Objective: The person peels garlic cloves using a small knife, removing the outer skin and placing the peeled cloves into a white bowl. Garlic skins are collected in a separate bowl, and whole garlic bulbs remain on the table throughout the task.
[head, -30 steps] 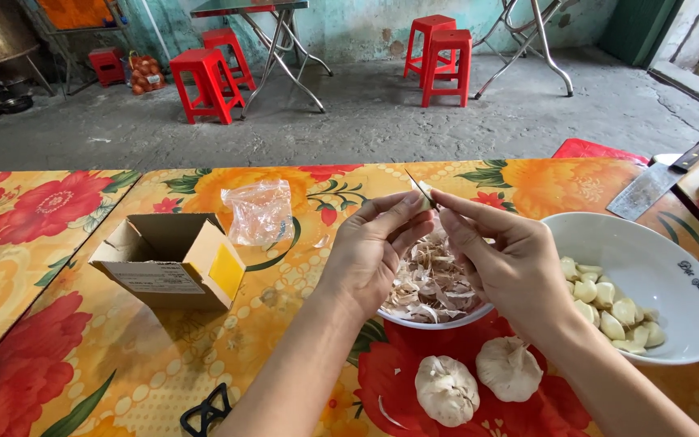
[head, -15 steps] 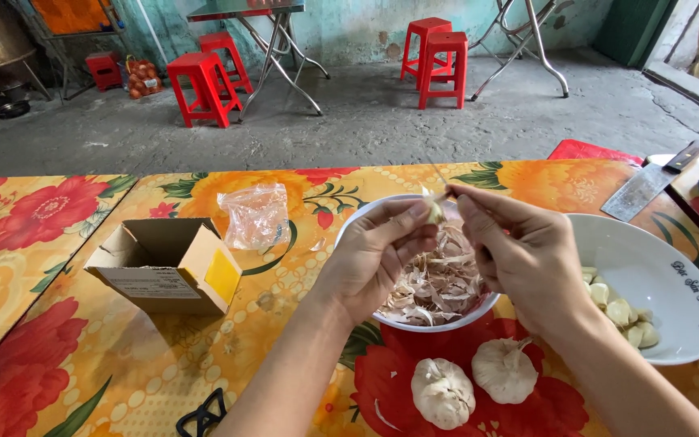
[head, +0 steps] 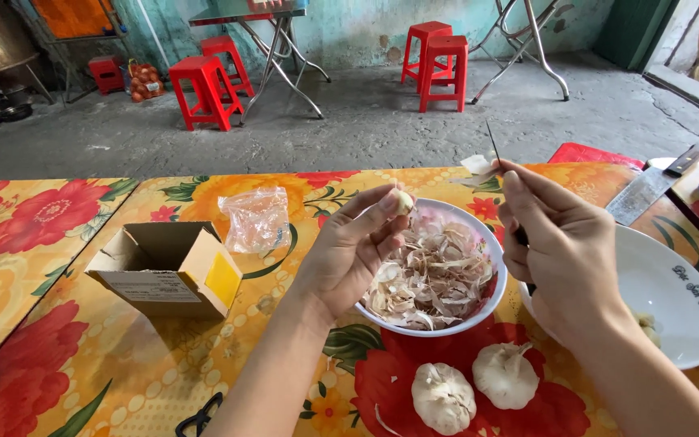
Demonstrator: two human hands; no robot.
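Two packages lie left of the hands: an open cardboard box (head: 167,269) with a yellow flap, and farther off a crumpled clear bag (head: 257,218). Left hand (head: 349,251) pinches a garlic clove (head: 401,201) above the bowl of skins (head: 491,251). Right hand (head: 564,247) grips a thin blade (head: 493,146), probably a knife, pointing up and away. Garlic bulbs (head: 475,387) sit near.
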